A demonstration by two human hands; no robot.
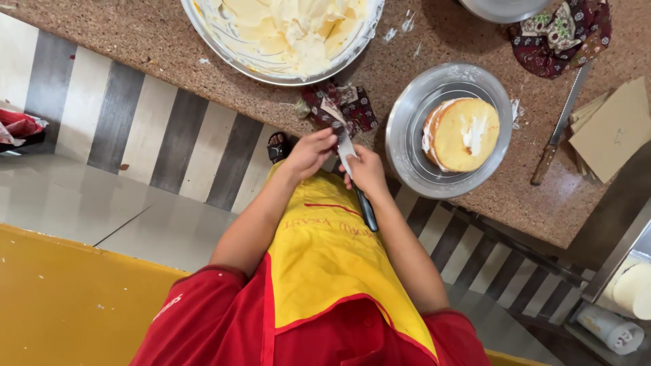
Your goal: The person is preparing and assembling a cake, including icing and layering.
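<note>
Just below the counter edge at mid-frame, the right hand (367, 171) gripped a black-handled spatula (355, 176) while the left hand (310, 152) pinched a patterned cloth (342, 108) against its blade.

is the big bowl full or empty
Full, nearly: the bowl holds heaped white cream close to its rim. Its top is cut off by the frame.

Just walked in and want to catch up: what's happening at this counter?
A person in a yellow apron holds a palette knife in the right hand, while the left hand pinches its blade near a patterned cloth. A sponge cake with a dab of cream sits on a metal plate. A bowl of cream stands above.
</note>
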